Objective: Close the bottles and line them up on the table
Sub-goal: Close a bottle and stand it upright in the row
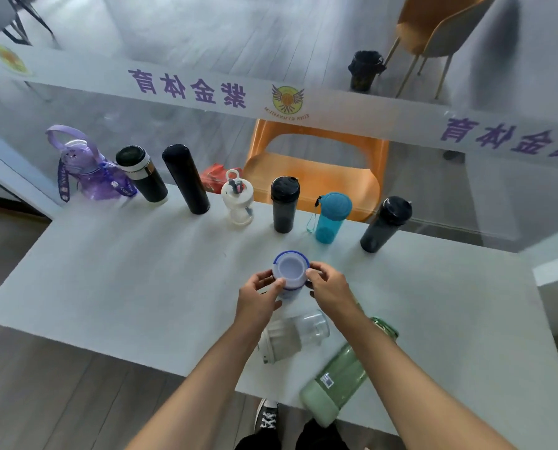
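Both hands grip the white blue-rimmed bottle [290,271] on the counter [141,271]: left hand [259,295] fingers curled around its side, right hand [327,287] fingers pinching its lid.

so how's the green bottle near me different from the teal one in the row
The green bottle lies on its side at the near edge of the table; the teal bottle stands upright in the far row. The green bottle is long and slim; the teal bottle is short and squat. The green one sits out of line, the teal one between two dark bottles. Both have see-through tinted bodies, and neither is touched by a hand.
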